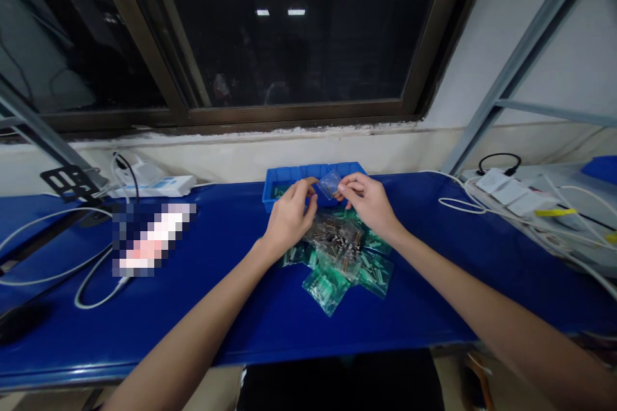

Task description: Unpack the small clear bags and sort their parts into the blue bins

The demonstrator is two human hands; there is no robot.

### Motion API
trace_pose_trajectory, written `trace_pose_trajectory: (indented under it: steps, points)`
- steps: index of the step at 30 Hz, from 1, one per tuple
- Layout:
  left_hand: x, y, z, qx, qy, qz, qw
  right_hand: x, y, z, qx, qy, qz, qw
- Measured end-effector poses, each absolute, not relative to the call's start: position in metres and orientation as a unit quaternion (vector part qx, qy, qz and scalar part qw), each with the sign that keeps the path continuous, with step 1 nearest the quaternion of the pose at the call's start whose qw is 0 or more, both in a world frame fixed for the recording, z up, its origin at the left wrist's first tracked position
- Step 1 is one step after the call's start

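Blue, and shiny with it: that's the glossy blue counter (414,308) I'm looking down at through the head cam. My right hand (351,191) has thumb and fingers pinched together on a small clear plastic bag (329,183), holding it by its right side. The bag is up in the air between the two hands, in front of the blue plastic bins with low walls (283,173) near the wall. There's something small inside it, but it's too tiny for me to make out.

My left hand (311,198) is at the other side of that bag, fingers bent and close to its edge. Honestly can't tell from this angle if they're touching it or just beside it.

Right below the hands there's a heap: a larger clear bag of copper-coloured and dark little parts (337,237) lying on top of a spread of flat green-tinted plastic packets (326,290), with pale slim pieces showing through. The nearest green one sticks out toward me.

Off to the left I've got a pixelated pinkish-white patch (157,241) with a white cable (91,305) running to it, plus a white power strip (168,186) further back.
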State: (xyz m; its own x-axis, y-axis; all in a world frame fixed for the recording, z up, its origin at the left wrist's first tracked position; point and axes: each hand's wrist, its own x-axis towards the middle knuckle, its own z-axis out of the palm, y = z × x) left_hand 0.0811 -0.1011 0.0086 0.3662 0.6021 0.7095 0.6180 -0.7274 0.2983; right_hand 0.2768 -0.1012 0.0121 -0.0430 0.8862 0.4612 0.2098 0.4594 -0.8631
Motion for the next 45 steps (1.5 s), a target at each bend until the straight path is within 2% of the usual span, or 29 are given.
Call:
trace_pose_trajectory:
  steps: [6,9,14,35,40,45]
  points:
    - [0.065,-0.087,0.008,-0.828,-0.453,-0.314,0.106,0.295,-0.083,0.008,-0.502,-0.582,0.288,0.571]
    - [0.059,-0.08,0.004,-0.829,-0.471,-0.29,0.086,0.3,-0.078,0.007,-0.54,-0.576,0.273,0.55]
    - [0.055,-0.072,-0.002,-0.846,-0.428,-0.315,0.038,0.301,-0.078,0.008,-0.545,-0.584,0.276,0.534]
    - [0.057,-0.074,0.0,-0.856,-0.418,-0.301,0.048,0.299,-0.079,0.006,-0.541,-0.6,0.273,0.521]
    - [0.059,-0.08,0.005,-0.844,-0.423,-0.327,0.041,0.3,-0.078,0.006,-0.533,-0.591,0.282,0.535]
    - [0.063,-0.087,0.012,-0.83,-0.409,-0.375,0.058,0.308,-0.073,0.007,-0.527,-0.588,0.213,0.575]
